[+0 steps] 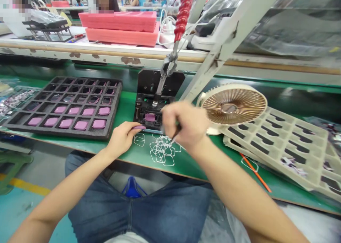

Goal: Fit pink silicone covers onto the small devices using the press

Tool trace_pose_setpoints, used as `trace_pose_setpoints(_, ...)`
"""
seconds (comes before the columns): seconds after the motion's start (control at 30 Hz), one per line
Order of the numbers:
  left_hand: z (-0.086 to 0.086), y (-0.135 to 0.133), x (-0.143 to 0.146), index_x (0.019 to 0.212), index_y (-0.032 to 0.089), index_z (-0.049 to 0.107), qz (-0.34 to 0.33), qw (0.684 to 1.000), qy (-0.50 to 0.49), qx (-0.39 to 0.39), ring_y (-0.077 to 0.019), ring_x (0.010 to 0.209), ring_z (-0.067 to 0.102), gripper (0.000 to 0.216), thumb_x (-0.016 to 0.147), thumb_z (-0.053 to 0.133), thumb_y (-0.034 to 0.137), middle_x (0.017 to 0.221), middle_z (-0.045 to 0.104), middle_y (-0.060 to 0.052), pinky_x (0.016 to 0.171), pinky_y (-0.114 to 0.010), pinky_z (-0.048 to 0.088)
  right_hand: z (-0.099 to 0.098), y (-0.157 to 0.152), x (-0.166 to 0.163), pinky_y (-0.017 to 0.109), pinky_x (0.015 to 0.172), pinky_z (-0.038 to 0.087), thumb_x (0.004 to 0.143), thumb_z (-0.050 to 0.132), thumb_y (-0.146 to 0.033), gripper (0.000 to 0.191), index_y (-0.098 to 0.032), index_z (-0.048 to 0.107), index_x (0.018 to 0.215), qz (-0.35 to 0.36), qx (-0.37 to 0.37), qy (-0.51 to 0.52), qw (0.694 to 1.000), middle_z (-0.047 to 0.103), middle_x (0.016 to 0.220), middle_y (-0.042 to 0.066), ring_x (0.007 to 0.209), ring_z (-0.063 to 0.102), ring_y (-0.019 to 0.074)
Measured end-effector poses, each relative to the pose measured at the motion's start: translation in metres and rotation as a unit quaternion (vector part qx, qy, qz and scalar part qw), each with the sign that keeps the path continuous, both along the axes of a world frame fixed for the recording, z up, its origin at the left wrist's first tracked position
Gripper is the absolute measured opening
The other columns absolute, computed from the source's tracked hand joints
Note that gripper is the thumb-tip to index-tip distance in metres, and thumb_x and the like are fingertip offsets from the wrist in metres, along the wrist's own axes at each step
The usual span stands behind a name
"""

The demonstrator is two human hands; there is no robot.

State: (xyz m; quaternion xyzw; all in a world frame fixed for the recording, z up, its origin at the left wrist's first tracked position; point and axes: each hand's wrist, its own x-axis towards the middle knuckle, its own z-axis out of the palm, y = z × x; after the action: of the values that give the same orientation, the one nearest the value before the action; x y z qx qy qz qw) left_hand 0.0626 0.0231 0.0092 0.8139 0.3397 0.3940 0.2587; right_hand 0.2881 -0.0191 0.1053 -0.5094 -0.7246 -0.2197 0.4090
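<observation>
My left hand (123, 137) rests on the green bench and pinches a small purple part (139, 127) just in front of the black press fixture (152, 109). Another purple part (149, 117) sits in the fixture's nest. My right hand (184, 124) is closed on a thin dark tool (176, 133), a little blurred, just right of the fixture. Below both hands lies a heap of thin white frame rings (162, 150). A lever with a red ribbed handle (182, 15) rises from the fixture.
A black foam tray (114, 109) at left holds several purple parts. A small beige fan (233, 106) stands at right, beside beige slotted trays (290, 147). An orange stick (255, 172) lies near the bench edge. Pink foam trays (119, 26) and other people are beyond.
</observation>
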Motion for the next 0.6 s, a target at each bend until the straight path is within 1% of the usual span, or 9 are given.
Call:
trace_pose_setpoints(0.03,0.0,-0.003,-0.004,0.118,0.024,0.077,0.016,1.0,-0.011,-0.003,-0.0238,0.107,0.078,0.019,0.106,0.062,0.026,0.115,0.084,-0.007,0.099,-0.04,0.061,-0.026,-0.004,0.001,0.028,0.071,0.055,0.115,0.047,-0.033,0.035,-0.021,0.074,0.098,0.007,-0.055,-0.026,0.998,0.079,0.092,0.001,0.079,0.072,0.0141)
trace_pose_setpoints(0.1,-0.002,-0.008,-0.009,0.118,0.025,0.077,0.035,0.999,-0.025,-0.007,-0.0223,0.106,0.078,0.018,0.105,0.065,0.026,0.117,0.083,-0.006,0.098,-0.038,0.063,-0.071,-0.002,0.004,0.028,0.064,0.052,0.114,0.051,-0.031,0.027,-0.022,0.076,0.112,-0.001,-0.161,-0.061,0.985,0.081,0.111,0.001,0.088,0.076,0.0161)
trace_pose_setpoints(0.17,-0.005,-0.01,-0.01,0.116,0.025,0.077,0.043,0.999,-0.03,-0.005,-0.0216,0.107,0.078,0.016,0.105,0.066,0.026,0.117,0.082,-0.005,0.097,-0.037,0.064,-0.099,0.01,0.009,0.029,0.062,0.051,0.111,0.055,-0.029,0.027,-0.021,0.073,0.13,-0.016,-0.22,-0.07,0.973,0.077,0.128,0.005,0.1,0.077,0.021)
trace_pose_setpoints(0.2,-0.007,-0.009,-0.01,0.116,0.025,0.077,0.045,0.999,-0.029,0.0,-0.0216,0.107,0.078,0.016,0.105,0.065,0.026,0.117,0.081,-0.006,0.096,-0.037,0.065,-0.106,0.018,0.011,0.03,0.061,0.051,0.109,0.058,-0.029,0.029,-0.021,0.071,0.134,-0.021,-0.233,-0.069,0.97,0.077,0.13,0.007,0.1,0.077,0.0234)
trace_pose_setpoints(0.27,-0.009,-0.006,-0.006,0.12,0.024,0.076,0.05,0.998,-0.025,0.017,-0.022,0.106,0.078,0.019,0.105,0.064,0.023,0.117,0.081,-0.007,0.096,-0.039,0.065,-0.111,0.035,0.015,0.033,0.061,0.052,0.105,0.064,-0.029,0.031,-0.018,0.07,0.134,-0.032,-0.259,-0.069,0.963,0.079,0.12,0.01,0.093,0.077,0.0269)
trace_pose_setpoints(0.37,-0.01,0.002,0.002,0.126,0.022,0.074,0.056,0.997,-0.018,0.059,-0.0233,0.109,0.077,0.023,0.106,0.062,0.021,0.119,0.081,-0.01,0.102,-0.043,0.063,-0.109,0.05,0.02,0.034,0.066,0.054,0.102,0.068,-0.031,0.025,-0.02,0.076,0.123,-0.029,-0.281,-0.074,0.956,0.082,0.105,0.009,0.087,0.078,0.0284)
trace_pose_setpoints(0.47,-0.011,0.013,0.012,0.124,0.019,0.073,0.05,0.994,-0.005,0.101,-0.0245,0.113,0.076,0.022,0.107,0.059,0.02,0.121,0.081,-0.012,0.106,-0.045,0.061,-0.11,0.042,0.026,0.033,0.072,0.058,0.106,0.065,-0.033,0.03,-0.025,0.073,0.133,-0.012,-0.267,-0.065,0.961,0.08,0.121,0.007,0.102,0.079,0.0275)
trace_pose_setpoints(0.53,-0.013,0.021,0.022,0.125,0.016,0.073,0.031,0.992,0.014,0.123,-0.0257,0.116,0.075,0.024,0.107,0.057,0.018,0.122,0.081,-0.014,0.108,-0.047,0.06,-0.111,0.025,0.034,0.032,0.078,0.061,0.11,0.059,-0.037,0.034,-0.025,0.069,0.14,-0.008,-0.244,-0.051,0.968,0.076,0.134,0.007,0.115,0.076,0.0264)
trace_pose_setpoints(0.6,-0.015,0.029,0.036,0.126,0.015,0.073,0.001,0.989,0.043,0.138,-0.027,0.12,0.073,0.027,0.106,0.055,0.012,0.126,0.08,-0.015,0.11,-0.049,0.058,-0.109,0.003,0.043,0.033,0.082,0.063,0.112,0.055,-0.042,0.037,-0.022,0.069,0.14,-0.014,-0.214,-0.025,0.976,0.074,0.138,0.008,0.117,0.076,0.0265)
